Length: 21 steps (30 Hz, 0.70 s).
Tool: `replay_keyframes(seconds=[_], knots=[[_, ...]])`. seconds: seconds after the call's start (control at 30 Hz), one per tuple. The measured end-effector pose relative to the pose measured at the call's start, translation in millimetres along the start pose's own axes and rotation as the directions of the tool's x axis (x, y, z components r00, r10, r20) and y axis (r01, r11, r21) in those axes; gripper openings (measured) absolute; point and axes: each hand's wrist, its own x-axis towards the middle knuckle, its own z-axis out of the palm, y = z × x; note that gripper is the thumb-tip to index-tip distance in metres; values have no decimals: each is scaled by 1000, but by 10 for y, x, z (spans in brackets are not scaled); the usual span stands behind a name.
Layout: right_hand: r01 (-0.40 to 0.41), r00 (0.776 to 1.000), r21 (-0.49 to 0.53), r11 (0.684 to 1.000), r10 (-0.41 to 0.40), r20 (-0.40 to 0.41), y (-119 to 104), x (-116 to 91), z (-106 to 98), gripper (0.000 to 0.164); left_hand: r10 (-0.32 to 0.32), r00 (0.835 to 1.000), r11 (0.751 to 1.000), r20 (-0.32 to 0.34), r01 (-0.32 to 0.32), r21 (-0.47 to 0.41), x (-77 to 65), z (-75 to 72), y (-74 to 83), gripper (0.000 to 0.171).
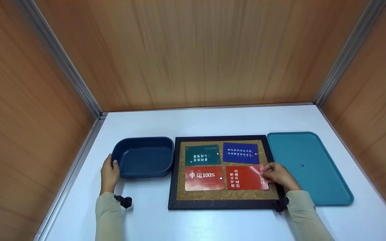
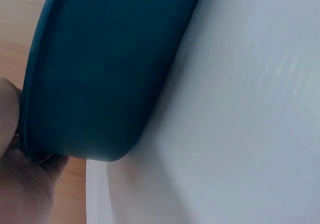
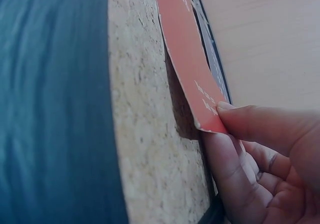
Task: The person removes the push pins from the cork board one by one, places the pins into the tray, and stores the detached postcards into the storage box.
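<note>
The right red card (image 1: 246,180) is at the near right part of the board (image 1: 226,204). It lies just to the left of the fingers of the right hand (image 1: 281,175). Its long way runs left to right, so the fingers come at one of its short ends, the right one. Thumb and fingers pinch that end tight, with the thumb on top and a finger under it. In the right wrist view, this end bends up off the cork (image 3: 142,104), with a dark gap under it.

The right hand is much nearer to this card. The left hand (image 1: 110,172) is well apart from it, with the tub (image 1: 144,162) between. Its fingers hold the left side of the tub, thumb over the rim.

The left red card (image 1: 204,184) is just to the left of the pinched card. The blue card (image 1: 240,159) is on its far side, and the green card (image 1: 201,150) is far and left. The tray (image 1: 320,174) is to the right of the board, on the table (image 1: 213,122).
</note>
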Motion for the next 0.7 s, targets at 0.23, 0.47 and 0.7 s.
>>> replay_keyframes(seconds=[0.23, 0.47, 0.7], knots=[[-3, 1000, -19, 1000, 3, -3, -21, -5, 3, 20, -30, 999, 999, -35, 29, -17, 31, 22, -15, 48], [-18, 999, -30, 999, 17, -28, -27, -23, 11, 20, -68, 997, 997, -42, 67, -28, 2, 60, 3, 51], [11, 1000, -30, 999, -12, -27, -24, -29, 11, 18, -63, 996, 998, -67, 64, 11, -6, 85, 32, 54]])
